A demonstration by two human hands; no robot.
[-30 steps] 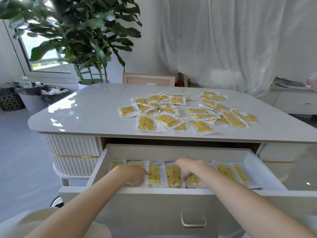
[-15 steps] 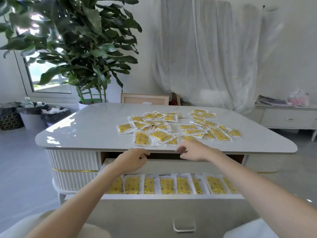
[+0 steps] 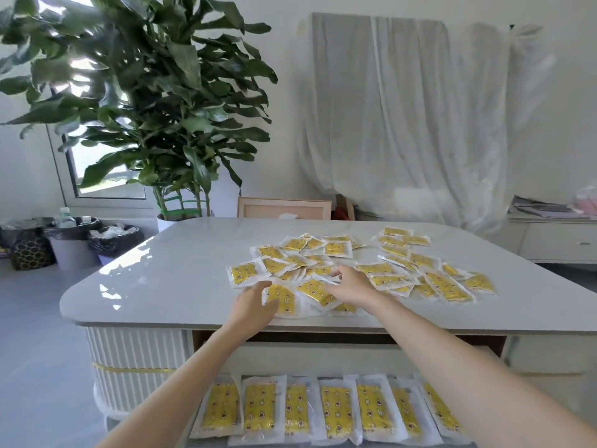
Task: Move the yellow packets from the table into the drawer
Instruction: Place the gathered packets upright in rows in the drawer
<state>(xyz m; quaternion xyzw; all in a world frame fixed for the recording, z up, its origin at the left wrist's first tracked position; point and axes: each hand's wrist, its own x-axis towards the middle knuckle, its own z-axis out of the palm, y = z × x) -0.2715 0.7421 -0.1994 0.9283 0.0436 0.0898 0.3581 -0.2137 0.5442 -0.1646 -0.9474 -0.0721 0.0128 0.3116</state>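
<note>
Many yellow packets (image 3: 445, 286) in clear wrappers lie scattered over the right half of the white table (image 3: 181, 270). My left hand (image 3: 253, 302) reaches over the table's front edge and its fingertips touch the left edge of a near packet (image 3: 282, 299). My right hand (image 3: 350, 286) lies with spread fingers on a neighbouring packet (image 3: 315, 291). Neither hand has lifted anything. Below the tabletop the drawer (image 3: 323, 358) stands pulled out, and a neat row of several yellow packets (image 3: 332, 410) lies in it between my forearms.
A large potted plant (image 3: 151, 101) stands behind the table's left corner. Bins with black liners (image 3: 71, 240) sit on the floor at the left. A low white cabinet (image 3: 555, 240) is at the far right, and a wooden frame (image 3: 284, 208) leans behind the table.
Both hands rose out of the drawer, passed the table's front edge and now rest on the nearest packets on the tabletop. My view tilted up and drew closer.
</note>
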